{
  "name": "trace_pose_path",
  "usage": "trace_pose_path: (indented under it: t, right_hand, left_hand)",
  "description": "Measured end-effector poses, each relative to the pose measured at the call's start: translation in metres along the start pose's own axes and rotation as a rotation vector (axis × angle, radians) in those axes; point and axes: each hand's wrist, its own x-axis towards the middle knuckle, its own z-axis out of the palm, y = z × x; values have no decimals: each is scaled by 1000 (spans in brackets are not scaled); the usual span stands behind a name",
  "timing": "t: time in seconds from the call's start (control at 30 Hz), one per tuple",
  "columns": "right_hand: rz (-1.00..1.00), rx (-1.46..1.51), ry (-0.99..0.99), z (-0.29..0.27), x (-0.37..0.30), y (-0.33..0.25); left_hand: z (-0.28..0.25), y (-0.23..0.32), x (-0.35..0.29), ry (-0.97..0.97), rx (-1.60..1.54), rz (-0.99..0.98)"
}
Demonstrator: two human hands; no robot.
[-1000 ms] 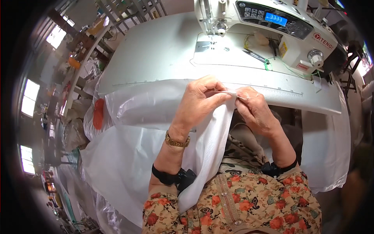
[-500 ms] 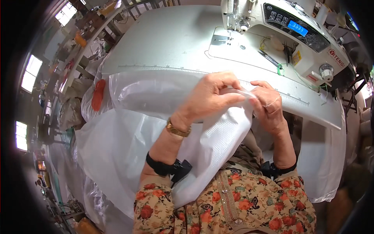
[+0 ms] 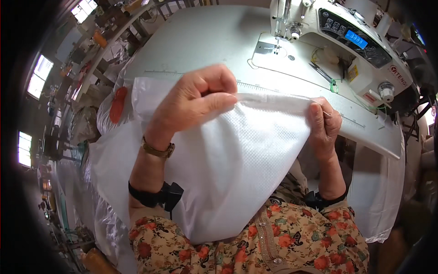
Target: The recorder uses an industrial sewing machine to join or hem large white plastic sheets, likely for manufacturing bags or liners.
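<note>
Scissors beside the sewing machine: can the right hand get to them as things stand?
Probably yes, but not freely. The scissors lie uncovered on the white table, just beyond the right hand, nothing between. That hand, though, pinches the top edge of the white fabric, stretched to the left hand, so it must let go first.

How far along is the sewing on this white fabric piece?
Early. Done: nothing visibly stitched; the fabric is not under the needle. In hand: the left hand and right hand each have a grip on its top edge, stretched taut over the table. Left, likely: feeding that edge into the sewing machine.
</note>
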Motion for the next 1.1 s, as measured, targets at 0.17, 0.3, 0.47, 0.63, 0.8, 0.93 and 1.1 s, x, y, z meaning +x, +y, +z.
trace_pose_path:
  t: [0.17, 0.3, 0.47, 0.63, 0.8, 0.93, 1.1]
  right_hand:
    - [-112, -16, 28, 9, 9, -10]
    - [-234, -138, -25, 14, 23, -20]
    - [-344, -175, -146, 18, 34, -36]
    - [-374, -87, -58, 24, 38, -34]
    - [-113, 242, -219, 44, 19, -11]
    - [-153, 207, -234, 64, 2, 12]
    - [-260, -156, 251, 61, -9, 24]
  left_hand:
    - [-10, 26, 5, 12, 432, -15]
    - [5, 33, 16, 105, 1031, 437]
    - [34, 33, 34, -64, 798, 518]
    - [31, 35, 36, -55, 760, 491]
    - [14, 30, 35, 125, 689, 529]
    - [-7, 26, 39, 275, 682, 431]
    - [-29, 24, 50, 325, 606, 369]
